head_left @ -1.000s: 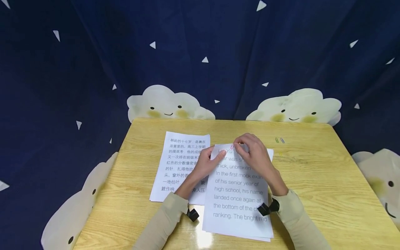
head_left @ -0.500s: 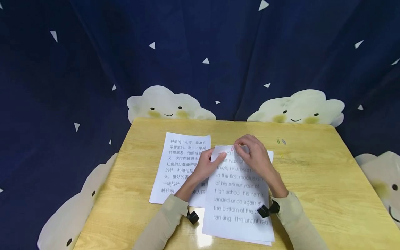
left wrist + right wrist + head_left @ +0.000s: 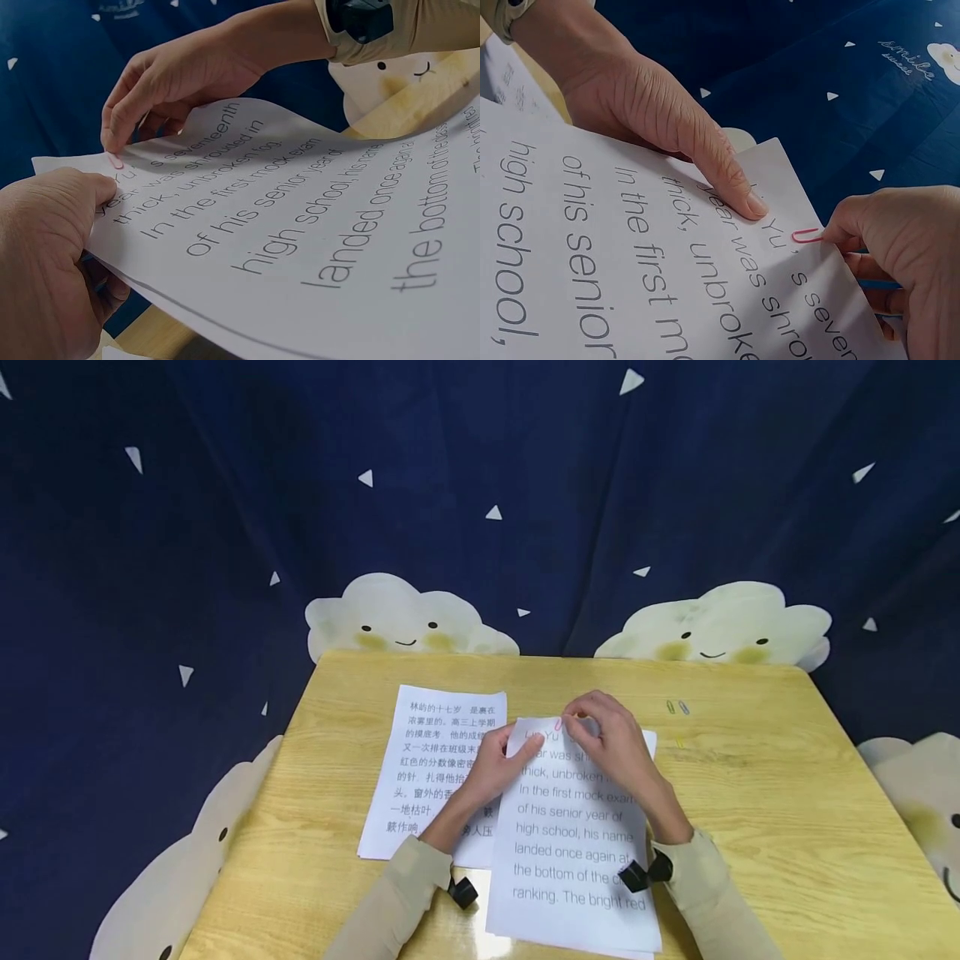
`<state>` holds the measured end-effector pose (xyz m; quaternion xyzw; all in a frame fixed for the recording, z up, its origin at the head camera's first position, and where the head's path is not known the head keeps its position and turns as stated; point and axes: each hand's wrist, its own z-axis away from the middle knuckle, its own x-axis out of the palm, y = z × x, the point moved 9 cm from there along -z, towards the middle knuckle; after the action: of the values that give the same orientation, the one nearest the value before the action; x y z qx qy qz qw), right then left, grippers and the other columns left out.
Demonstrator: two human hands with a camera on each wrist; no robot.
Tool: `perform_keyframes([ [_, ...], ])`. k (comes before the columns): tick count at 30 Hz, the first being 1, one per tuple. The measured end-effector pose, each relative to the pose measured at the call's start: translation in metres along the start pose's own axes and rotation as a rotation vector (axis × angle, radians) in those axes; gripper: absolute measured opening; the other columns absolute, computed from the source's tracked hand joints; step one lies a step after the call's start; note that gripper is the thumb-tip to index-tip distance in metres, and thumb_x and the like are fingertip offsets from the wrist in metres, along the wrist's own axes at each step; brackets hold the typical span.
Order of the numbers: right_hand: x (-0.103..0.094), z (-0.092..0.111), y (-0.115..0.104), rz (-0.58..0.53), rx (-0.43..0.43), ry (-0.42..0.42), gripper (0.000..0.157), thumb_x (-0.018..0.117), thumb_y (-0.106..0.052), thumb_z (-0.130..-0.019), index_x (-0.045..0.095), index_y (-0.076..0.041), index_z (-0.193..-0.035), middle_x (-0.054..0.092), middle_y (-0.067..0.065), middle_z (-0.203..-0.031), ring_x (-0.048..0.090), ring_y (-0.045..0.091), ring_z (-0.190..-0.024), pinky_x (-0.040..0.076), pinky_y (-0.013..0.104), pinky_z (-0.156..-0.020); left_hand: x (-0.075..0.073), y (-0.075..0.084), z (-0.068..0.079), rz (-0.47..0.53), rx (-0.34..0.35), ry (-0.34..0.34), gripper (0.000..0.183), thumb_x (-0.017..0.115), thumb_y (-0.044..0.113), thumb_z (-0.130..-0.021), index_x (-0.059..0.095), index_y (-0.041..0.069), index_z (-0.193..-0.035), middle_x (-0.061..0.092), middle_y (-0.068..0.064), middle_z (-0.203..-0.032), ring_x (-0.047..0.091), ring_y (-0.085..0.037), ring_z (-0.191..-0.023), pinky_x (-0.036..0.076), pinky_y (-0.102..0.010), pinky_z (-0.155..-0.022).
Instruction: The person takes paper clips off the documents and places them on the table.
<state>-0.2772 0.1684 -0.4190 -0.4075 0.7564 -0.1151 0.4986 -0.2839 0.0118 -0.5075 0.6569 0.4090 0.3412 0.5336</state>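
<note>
A stack of white sheets with large English print (image 3: 573,852) is lifted at its top end. My left hand (image 3: 501,764) grips its upper left edge, thumb on the printed face and fingers underneath. At the top edge sits a pink paper clip (image 3: 807,236), its loop lying over the print near "Yu". My right hand (image 3: 611,743) pinches the clip's outer end between thumb and forefinger, as the right wrist view shows. In the left wrist view the clip (image 3: 115,161) pokes out below the right fingertips, close to the left thumb.
Left of the hands lies a second stack of sheets with Chinese print (image 3: 431,760), partly under the left forearm. A green paper clip (image 3: 671,707), a blue paper clip (image 3: 683,707) and a yellow paper clip (image 3: 679,742) lie on the wooden table (image 3: 780,810) at right.
The whole scene sits slightly lower in the head view. Both hands keep their places on the sheets and the pink clip, with hardly any visible movement.
</note>
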Motion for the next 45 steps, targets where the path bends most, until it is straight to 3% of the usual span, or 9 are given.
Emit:
perform_keyframes([
  [21, -0.0027, -0.0003, 0.0001, -0.003, 0.007, -0.001, 0.006, 0.073, -0.015, -0.1, 0.076, -0.016, -0.095, 0.07, -0.001, -0.107, 0.066, 0.02, -0.103, 0.053, 0.041, -0.087, 0.0028, 0.0007, -0.0002, 0.017, 0.006, -0.025, 0.027, 0.058, 0.026, -0.11, 0.069, 0.009, -0.127, 0.077, -0.016, -0.094, 0.077, -0.03, -0.069, 0.065, -0.042, -0.056],
  [30, -0.0033, 0.0004, -0.0007, -0.015, 0.013, -0.002, 0.006, 0.073, -0.014, -0.099, 0.076, -0.016, -0.094, 0.07, -0.001, -0.107, 0.065, 0.019, -0.103, 0.053, 0.037, -0.086, 0.0032, 0.0014, 0.0013, 0.015, -0.006, -0.017, 0.028, 0.059, 0.027, -0.109, 0.07, 0.009, -0.127, 0.077, -0.019, -0.095, 0.076, -0.039, -0.071, 0.065, -0.045, -0.056],
  [38, -0.0047, 0.0018, -0.0011, -0.024, 0.017, 0.006, 0.005, 0.074, -0.014, -0.098, 0.077, -0.015, -0.095, 0.067, 0.0, -0.11, 0.064, 0.018, -0.101, 0.05, 0.032, -0.085, 0.0038, 0.0013, 0.002, 0.004, -0.014, -0.011, 0.027, 0.06, 0.025, -0.109, 0.069, 0.008, -0.127, 0.078, -0.018, -0.094, 0.077, -0.032, -0.069, 0.065, -0.042, -0.056],
  [45, -0.0052, 0.0022, 0.0, -0.025, 0.025, 0.01, 0.005, 0.074, -0.013, -0.098, 0.077, -0.015, -0.094, 0.067, 0.001, -0.111, 0.063, 0.019, -0.103, 0.05, 0.034, -0.085, 0.0044, 0.0037, 0.0016, 0.009, -0.005, -0.016, 0.028, 0.059, 0.026, -0.109, 0.069, 0.008, -0.127, 0.078, -0.019, -0.094, 0.077, -0.036, -0.07, 0.065, -0.043, -0.055],
])
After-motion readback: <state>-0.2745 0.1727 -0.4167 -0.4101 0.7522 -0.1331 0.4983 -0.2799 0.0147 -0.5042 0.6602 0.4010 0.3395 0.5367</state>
